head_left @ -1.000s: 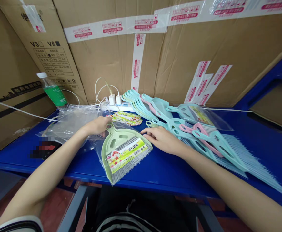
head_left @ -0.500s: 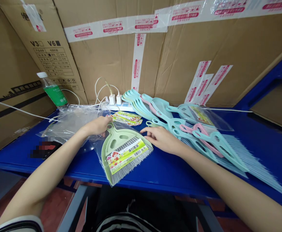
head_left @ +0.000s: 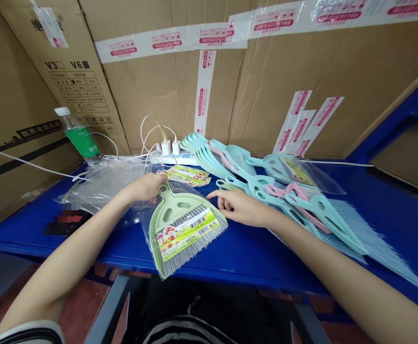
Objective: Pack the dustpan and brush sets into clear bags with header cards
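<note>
A light green dustpan (head_left: 158,239) with a grey-bristled brush (head_left: 189,247) and a printed label card (head_left: 185,234) is inside a clear plastic bag, tilted near the table's front edge. My left hand (head_left: 147,187) is closed at its handle end, pinching the bag there; the fingertips are partly hidden. At the dustpan's right edge is my right hand (head_left: 243,206), index finger stretched toward the bag and other fingers curled, holding nothing visible. Whether that fingertip touches the bag is unclear. Beyond it lie blue and pink hand brushes (head_left: 324,215).
Stacked dustpans (head_left: 205,157) and several label cards (head_left: 185,176) lie toward the back. On the left are clear bags (head_left: 104,181), a bottle (head_left: 82,138) and a dark, partly blurred object (head_left: 67,220). A power strip (head_left: 151,157) runs along the cardboard wall (head_left: 166,91).
The bagged dustpan has shifted slightly toward me and down at its front. My right hand's fingers have curled more, with the index finger still extended. The left hand has barely moved.
</note>
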`<state>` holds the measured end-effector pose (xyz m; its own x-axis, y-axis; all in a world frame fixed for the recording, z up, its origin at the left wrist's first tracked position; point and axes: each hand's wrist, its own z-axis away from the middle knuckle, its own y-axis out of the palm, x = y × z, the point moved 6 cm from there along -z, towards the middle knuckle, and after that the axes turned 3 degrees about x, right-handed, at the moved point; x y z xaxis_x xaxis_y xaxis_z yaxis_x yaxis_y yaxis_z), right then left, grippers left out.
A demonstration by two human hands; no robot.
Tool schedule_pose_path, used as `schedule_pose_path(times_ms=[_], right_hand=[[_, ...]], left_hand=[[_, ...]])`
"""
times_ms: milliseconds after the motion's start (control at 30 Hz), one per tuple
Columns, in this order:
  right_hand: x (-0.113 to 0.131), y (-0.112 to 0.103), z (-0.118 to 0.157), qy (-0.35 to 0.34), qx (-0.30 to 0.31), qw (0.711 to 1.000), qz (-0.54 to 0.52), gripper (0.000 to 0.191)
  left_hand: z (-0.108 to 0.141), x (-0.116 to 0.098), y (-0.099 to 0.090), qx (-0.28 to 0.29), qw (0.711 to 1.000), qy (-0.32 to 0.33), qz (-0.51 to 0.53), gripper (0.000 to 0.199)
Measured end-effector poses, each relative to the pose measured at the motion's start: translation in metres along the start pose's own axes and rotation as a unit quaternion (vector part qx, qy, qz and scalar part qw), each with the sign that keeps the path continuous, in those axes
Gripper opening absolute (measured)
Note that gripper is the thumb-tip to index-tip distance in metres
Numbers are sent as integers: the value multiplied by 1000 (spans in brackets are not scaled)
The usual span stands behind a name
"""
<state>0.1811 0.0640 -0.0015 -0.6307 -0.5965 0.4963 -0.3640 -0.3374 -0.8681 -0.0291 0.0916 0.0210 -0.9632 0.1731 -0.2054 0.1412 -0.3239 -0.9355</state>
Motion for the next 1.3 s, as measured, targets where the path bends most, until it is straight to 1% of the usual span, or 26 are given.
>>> schedule_pose_path(times_ms=[100,200,367,600,733,933,1100,1300], right_hand=[[0,1,1,-5,13,1000,-5,43],[1,0,1,-7,18,1000,0,42],[2,0,2,-9,27,1000,-3,41],[4,2,1,-12,28,1000,4,41],[5,2,-1,-8,24,1000,14,33],[6,1,-1,-6,11,1000,29,13],[8,1,0,-14,4,999,42,22],[9,0,0,-27,3,999,48,25]], left_hand=[[0,0,1,1,1000,-5,12,23],[0,-1,1,-5,1000,2,17,23],[0,-1,1,-6,1000,-5,15,23],[2,-1,0,-19,999,-16,-27,26],[0,1,1,-21,999,-25,-40,30],[-1,2,1,-28,996,-31,-82,31],[-1,1,-1,-38,991,-30,-129,28],[-2,-1,-3,-53,985,-26,-162,25]])
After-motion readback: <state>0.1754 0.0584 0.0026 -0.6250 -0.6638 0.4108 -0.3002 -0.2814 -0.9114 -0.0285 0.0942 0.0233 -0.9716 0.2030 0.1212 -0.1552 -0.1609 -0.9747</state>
